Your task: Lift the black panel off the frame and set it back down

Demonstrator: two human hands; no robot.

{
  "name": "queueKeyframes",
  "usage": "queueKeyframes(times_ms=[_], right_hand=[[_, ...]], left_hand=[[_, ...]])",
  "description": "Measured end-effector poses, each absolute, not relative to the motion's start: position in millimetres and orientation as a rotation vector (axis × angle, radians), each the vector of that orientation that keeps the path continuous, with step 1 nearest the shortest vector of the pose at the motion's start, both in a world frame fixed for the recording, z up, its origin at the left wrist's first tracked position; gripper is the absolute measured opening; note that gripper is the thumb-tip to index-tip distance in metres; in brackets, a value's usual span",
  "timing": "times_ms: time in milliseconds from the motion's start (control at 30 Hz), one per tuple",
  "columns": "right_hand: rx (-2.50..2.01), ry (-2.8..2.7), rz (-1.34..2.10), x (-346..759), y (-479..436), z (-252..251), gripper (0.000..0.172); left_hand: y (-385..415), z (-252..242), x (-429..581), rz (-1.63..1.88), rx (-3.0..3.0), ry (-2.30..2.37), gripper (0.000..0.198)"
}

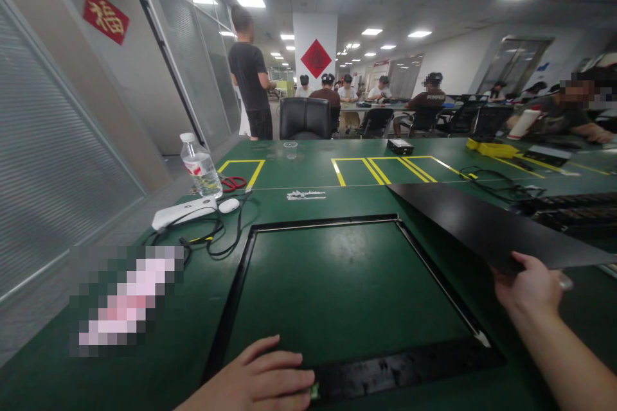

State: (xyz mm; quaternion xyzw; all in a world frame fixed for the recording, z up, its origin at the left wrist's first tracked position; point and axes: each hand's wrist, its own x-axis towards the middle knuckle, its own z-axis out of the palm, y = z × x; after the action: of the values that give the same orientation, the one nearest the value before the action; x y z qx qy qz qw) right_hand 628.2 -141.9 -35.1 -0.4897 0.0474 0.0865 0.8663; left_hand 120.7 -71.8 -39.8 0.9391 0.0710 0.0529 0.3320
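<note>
A black rectangular frame (400,369) lies flat on the green tabletop (347,282) before me, with the table showing through its middle. My left hand (267,376) rests on the near left part of this frame, fingers stretched out. A small greenish bit shows by its fingertips. On the right, my right hand (530,286) grips the near edge of a thin black panel (486,218), thumb on top. The panel is tilted and raised beside the frame's right side; its far left corner comes close to the table. Fingers under the panel are hidden.
At the left stand a water bottle (200,167), red scissors (233,184), a white power strip (186,212), a mouse (229,205) and black cables (231,247). Small white strips (306,194) lie beyond the frame. Further back are a plastic cup (290,150) and a black box (400,146).
</note>
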Motion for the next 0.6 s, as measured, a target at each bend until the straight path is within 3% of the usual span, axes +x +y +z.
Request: queueKeyframes(times_ms=[300,433,600], right_hand=[[-1.013,0.087,0.193,628,-142,-34,0.050],[-1.002,0.053,0.226,628,-142,-28,0.045],[-1.039,0.069,0.257,625,-144,-16,0.039]], left_hand=[[-76,-53,121,0.272,2.379,0.331,0.043],[-78,-36,121,0.263,2.476,0.245,0.052],[-81,-14,113,0.479,2.427,0.561,0.061]])
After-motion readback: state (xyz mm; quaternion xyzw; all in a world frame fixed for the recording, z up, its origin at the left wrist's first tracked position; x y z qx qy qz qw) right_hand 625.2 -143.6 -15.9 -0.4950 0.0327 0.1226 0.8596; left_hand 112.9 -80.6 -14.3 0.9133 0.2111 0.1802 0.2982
